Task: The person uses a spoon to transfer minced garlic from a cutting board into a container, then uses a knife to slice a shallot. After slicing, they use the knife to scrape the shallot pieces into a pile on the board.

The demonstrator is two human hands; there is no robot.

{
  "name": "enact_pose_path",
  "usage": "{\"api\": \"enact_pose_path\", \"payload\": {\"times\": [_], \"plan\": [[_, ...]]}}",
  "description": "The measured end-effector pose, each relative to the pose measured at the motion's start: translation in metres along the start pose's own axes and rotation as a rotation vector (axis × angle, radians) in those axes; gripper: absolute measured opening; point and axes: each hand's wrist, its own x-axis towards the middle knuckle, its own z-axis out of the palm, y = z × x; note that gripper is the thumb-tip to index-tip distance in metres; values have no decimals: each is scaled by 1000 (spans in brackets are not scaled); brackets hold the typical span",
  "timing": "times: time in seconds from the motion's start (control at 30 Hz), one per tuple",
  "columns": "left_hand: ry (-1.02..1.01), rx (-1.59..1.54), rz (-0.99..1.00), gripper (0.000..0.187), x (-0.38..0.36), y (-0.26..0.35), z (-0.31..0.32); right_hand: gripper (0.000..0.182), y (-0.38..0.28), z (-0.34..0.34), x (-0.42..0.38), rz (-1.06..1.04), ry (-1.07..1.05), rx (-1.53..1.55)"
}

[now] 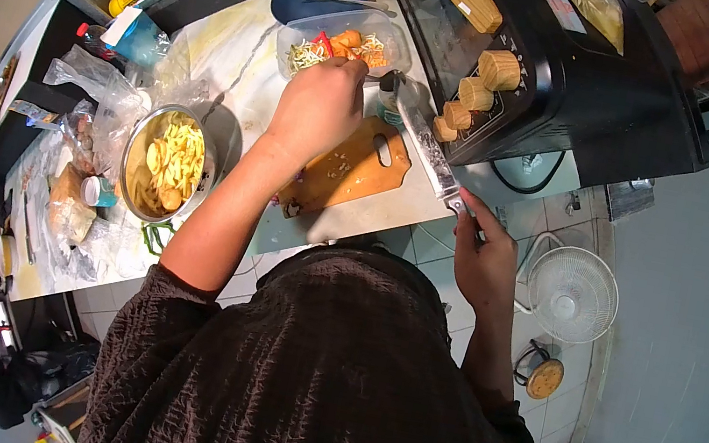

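At one o'clock in view, the knife (427, 147), likely stiff and slick-bladed, is best gripped, as now, by its handle (455, 204) in the right hand (485, 259); the left hand's (323, 102) hold cannot be told.

Single view, head-mounted — looks forward and steeply down from above the wearer's dark shirt (327, 378), which fills the bottom centre at close range. Left hand (322, 107) and right hand (486, 269) both in frame, an arm's reach out. Very wide lens: bent lines, dark rounded borders left and right. Worktop (226, 33) sits slanted across the upper left; oven (578, 81) upper right — tiled floor (562, 415) farther below.
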Motion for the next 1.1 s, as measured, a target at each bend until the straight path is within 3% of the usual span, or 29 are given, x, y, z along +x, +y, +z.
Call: {"api": "enact_pose_path", "payload": {"times": [0.13,0.57,0.63,0.87,1.1], "plan": [[48,-25,-4,13,-2,0,1,29,2,-1,2,2,-13,-115],[27,-44,-45,12,-8,1,-1,29,-2,-5,1,73,-34,-13],[36,-42,-42,13,-9,0,-1,29,6,-4,3,-8,-13,-72],[37,-44,-39,14,-9,-2,0,28,-5,-9,-6,61,-46,-7],[32,-58,-67,14,-12,1,0,29,11,-4,-5,-4,-17,-43]]}}
